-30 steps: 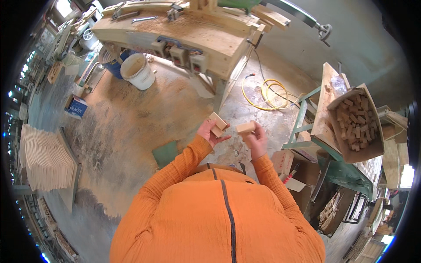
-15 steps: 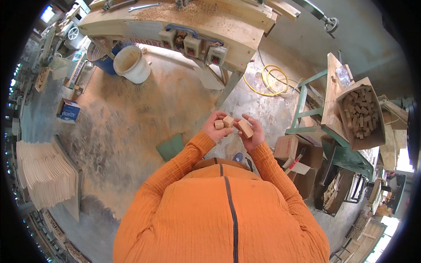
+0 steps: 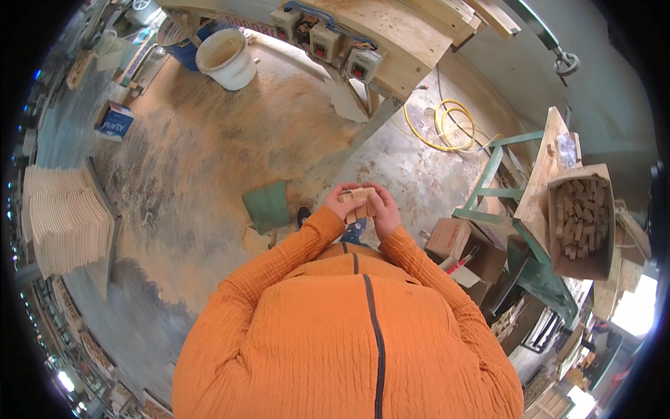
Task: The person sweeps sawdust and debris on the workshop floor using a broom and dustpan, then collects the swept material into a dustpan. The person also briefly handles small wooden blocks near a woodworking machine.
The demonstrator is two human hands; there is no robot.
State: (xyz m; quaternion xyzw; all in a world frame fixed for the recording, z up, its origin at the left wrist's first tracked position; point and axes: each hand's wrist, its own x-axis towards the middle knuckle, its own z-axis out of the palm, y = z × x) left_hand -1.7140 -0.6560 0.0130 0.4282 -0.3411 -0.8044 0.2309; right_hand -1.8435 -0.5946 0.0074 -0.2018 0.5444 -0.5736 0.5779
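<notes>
Several small wooden blocks (image 3: 359, 202) are held together side by side in front of my body, between both hands. My left hand (image 3: 338, 201) closes on them from the left, its thumb against the near face. From the right, my right hand (image 3: 384, 211) grips the same group with its fingers bent over the far side. The fingers partly cover the blocks, so their exact number is hidden. At the right, a cardboard box (image 3: 606, 244) full of similar loose blocks stands tilted on a green-framed wooden stand (image 3: 537, 167).
A workbench with switch boxes (image 3: 324, 43) stands ahead, with a white bucket (image 3: 230, 66) at its left. A yellow hose (image 3: 447, 143) coils on the floor. Thin wooden slats (image 3: 66, 220) are stacked at left. A green sheet (image 3: 266, 207) lies near my feet.
My hands have come together, joining the blocks that were apart in each hand into one group. The view has shifted, and my shoes now show below my hands.
</notes>
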